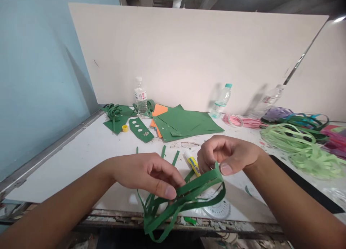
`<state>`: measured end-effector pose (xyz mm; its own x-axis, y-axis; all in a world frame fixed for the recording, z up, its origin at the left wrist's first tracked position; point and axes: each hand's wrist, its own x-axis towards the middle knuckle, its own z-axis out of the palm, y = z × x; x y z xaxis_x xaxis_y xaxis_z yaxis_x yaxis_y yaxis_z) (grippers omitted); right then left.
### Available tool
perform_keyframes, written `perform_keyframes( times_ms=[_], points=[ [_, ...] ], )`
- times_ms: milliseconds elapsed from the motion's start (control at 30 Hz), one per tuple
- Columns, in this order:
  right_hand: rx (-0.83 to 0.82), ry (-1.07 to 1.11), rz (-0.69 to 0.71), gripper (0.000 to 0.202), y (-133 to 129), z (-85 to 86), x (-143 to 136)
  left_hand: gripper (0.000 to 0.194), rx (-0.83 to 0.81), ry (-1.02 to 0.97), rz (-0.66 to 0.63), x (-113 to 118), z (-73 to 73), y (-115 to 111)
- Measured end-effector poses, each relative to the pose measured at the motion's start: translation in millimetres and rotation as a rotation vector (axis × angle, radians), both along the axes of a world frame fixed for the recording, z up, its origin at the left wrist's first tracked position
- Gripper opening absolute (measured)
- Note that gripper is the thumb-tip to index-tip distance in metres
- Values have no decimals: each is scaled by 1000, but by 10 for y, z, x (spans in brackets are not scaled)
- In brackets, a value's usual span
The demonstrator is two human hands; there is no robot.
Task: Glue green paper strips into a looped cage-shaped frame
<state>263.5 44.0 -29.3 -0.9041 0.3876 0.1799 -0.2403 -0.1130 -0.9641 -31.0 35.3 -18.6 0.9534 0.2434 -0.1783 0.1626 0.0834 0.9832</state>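
Looping past the front edge of the table point(72, 166), narrow green paper strips point(162, 216) are pinched at one end by the right hand point(228, 154), mid-band between thumb and fingers by the left hand point(147, 171). Clear protractor point(222, 210) is partly covered by the loops; yellow glue stick point(192, 162) is seen beside the right hand, green sheets point(186, 123) stacked behind.

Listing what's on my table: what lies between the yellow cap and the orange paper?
In the head view, a green piece with round holes lies between the yellow cap and the orange paper.
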Motion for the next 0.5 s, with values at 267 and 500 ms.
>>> perform_keyframes(
  times_ms=[267, 500],
  points=[
    [35, 0, -19, 13, 111, -49, 55, 23, -117, 67, -77, 40, 35, -68],
    [53, 46, -84, 13, 81, -50, 50, 30, 85, 76, 52, 4, 15, -52]
  ],
)
